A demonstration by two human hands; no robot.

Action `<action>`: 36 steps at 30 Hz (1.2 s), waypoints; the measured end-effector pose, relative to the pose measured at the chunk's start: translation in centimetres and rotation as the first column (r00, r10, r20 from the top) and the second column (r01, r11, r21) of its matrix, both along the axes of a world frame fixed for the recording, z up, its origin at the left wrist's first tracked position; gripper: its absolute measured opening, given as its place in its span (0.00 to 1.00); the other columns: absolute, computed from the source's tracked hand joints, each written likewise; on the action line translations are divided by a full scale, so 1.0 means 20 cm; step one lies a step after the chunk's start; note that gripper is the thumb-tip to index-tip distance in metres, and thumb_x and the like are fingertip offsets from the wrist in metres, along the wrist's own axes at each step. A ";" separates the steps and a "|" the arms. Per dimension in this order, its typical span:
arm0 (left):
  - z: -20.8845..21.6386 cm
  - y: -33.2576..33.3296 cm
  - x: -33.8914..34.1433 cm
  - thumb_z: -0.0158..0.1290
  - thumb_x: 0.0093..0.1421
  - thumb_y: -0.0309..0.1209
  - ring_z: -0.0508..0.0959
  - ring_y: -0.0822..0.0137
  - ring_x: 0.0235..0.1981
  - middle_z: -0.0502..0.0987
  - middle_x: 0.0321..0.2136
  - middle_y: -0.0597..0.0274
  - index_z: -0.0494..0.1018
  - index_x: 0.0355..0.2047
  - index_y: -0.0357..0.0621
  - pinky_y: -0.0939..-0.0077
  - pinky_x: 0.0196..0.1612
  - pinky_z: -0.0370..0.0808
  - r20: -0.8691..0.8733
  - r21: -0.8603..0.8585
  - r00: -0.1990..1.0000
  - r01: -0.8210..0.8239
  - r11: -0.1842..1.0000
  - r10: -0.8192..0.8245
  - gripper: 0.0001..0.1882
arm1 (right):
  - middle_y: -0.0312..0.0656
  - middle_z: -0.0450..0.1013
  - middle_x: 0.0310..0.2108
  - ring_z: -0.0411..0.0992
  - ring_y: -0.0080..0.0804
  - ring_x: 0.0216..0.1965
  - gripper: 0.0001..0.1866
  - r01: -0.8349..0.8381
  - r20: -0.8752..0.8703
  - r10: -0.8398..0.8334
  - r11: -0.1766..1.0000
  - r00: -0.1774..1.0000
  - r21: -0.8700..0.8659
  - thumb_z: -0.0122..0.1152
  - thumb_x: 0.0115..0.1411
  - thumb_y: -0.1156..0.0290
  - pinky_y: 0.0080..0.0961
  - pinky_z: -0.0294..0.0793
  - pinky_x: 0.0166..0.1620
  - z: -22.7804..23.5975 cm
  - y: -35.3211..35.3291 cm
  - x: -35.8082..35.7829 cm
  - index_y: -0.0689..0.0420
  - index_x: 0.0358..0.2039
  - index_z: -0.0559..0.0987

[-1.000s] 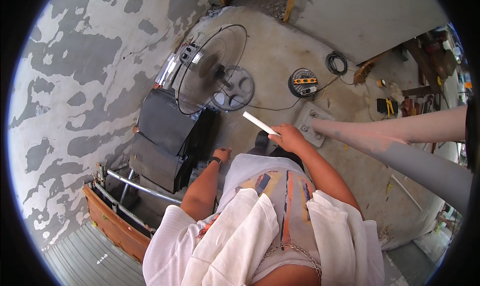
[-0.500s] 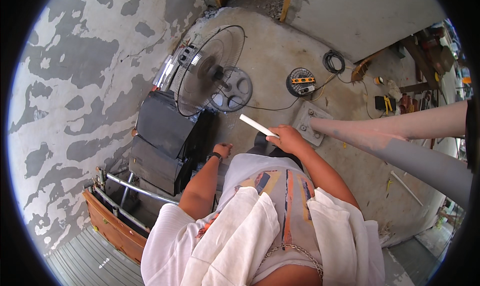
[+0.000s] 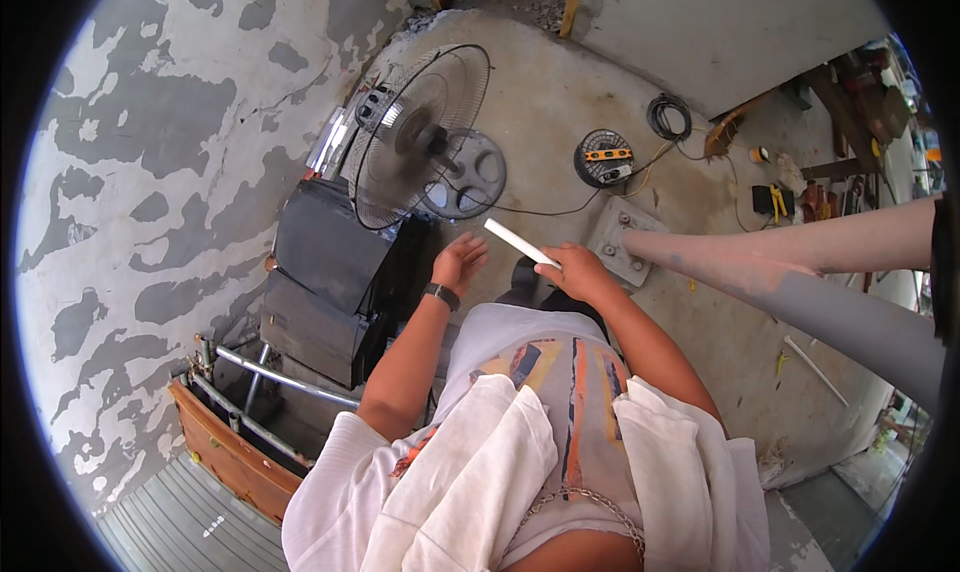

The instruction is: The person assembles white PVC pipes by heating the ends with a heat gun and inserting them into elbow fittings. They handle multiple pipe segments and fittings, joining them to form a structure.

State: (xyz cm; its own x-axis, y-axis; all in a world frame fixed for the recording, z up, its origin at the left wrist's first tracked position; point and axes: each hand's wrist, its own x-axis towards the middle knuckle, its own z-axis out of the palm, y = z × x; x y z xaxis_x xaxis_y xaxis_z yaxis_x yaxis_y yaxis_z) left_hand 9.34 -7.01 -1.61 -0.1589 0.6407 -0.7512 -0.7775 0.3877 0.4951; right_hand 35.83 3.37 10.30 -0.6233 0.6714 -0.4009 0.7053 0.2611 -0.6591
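My right hand (image 3: 578, 273) is closed around one end of a short white plastic pipe (image 3: 512, 238). The pipe slants up and to the left, its free end near my left hand (image 3: 461, 263). That left hand is raised, with its fingers apart and nothing in it. A dark wristband (image 3: 442, 295) is on my left wrist. A small gap shows between the left fingers and the pipe.
Ahead to the left, a pedestal fan (image 3: 421, 137) lies tilted beside a black cabinet (image 3: 328, 237). A thick pipe post (image 3: 740, 262) slants in from the right. A small round fan (image 3: 603, 159), coiled cable (image 3: 668, 119) and tools lie on the concrete floor.
My left hand has moved up and forward, closer to the pipe's free end, and its fingers have opened out. The right hand and pipe have shifted only slightly.
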 end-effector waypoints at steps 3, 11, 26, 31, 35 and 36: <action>0.19 0.13 0.07 0.52 0.71 0.34 0.75 0.54 0.59 0.75 0.55 0.54 0.70 0.58 0.40 0.59 0.62 0.75 0.237 0.007 0.959 0.156 0.988 -0.153 0.18 | 0.50 0.78 0.39 0.77 0.51 0.45 0.20 0.033 -0.013 -0.033 0.999 0.999 -0.005 0.67 0.63 0.55 0.44 0.76 0.48 -0.02 0.00 0.00 0.50 0.52 0.84; 0.22 0.18 0.21 0.53 0.74 0.37 0.77 0.60 0.54 0.75 0.51 0.59 0.72 0.53 0.42 0.63 0.59 0.78 0.062 -0.085 0.978 0.204 0.975 -0.200 0.14 | 0.50 0.78 0.39 0.77 0.52 0.45 0.20 0.039 -0.028 -0.040 0.999 0.999 -0.034 0.69 0.62 0.55 0.44 0.76 0.49 -0.08 -0.02 0.02 0.49 0.52 0.84; 0.06 0.17 0.07 0.54 0.73 0.37 0.78 0.65 0.46 0.75 0.40 0.63 0.73 0.47 0.43 0.64 0.55 0.81 -0.046 -0.117 0.997 0.062 0.991 -0.068 0.11 | 0.51 0.78 0.47 0.79 0.48 0.44 0.27 0.292 -0.002 -0.292 0.956 0.956 -0.022 0.70 0.61 0.54 0.40 0.78 0.49 -0.07 -0.05 0.38 0.57 0.56 0.81; 0.03 0.18 0.05 0.52 0.74 0.38 0.78 0.63 0.50 0.74 0.44 0.62 0.71 0.52 0.41 0.63 0.58 0.78 -0.089 -0.076 0.995 0.033 0.997 -0.040 0.14 | 0.53 0.80 0.37 0.81 0.45 0.37 0.26 0.579 -0.042 -0.578 0.815 0.815 0.027 0.72 0.61 0.56 0.37 0.79 0.44 -0.05 -0.12 0.77 0.60 0.54 0.81; 0.07 0.19 0.08 0.51 0.75 0.37 0.79 0.62 0.48 0.74 0.44 0.60 0.71 0.51 0.39 0.63 0.54 0.81 -0.118 -0.102 0.993 0.016 0.995 -0.028 0.14 | 0.45 0.80 0.31 0.77 0.28 0.30 0.24 0.717 -0.087 -0.711 0.692 0.697 0.083 0.74 0.62 0.59 0.28 0.78 0.37 -0.16 -0.27 1.09 0.62 0.52 0.82; 0.06 0.19 0.08 0.51 0.74 0.37 0.79 0.62 0.47 0.75 0.43 0.59 0.71 0.51 0.39 0.65 0.51 0.82 -0.127 -0.104 0.992 0.000 0.995 -0.014 0.14 | 0.50 0.81 0.33 0.79 0.36 0.33 0.23 0.755 -0.030 -0.754 0.654 0.656 0.060 0.73 0.61 0.58 0.32 0.79 0.39 -0.22 -0.32 1.17 0.61 0.50 0.84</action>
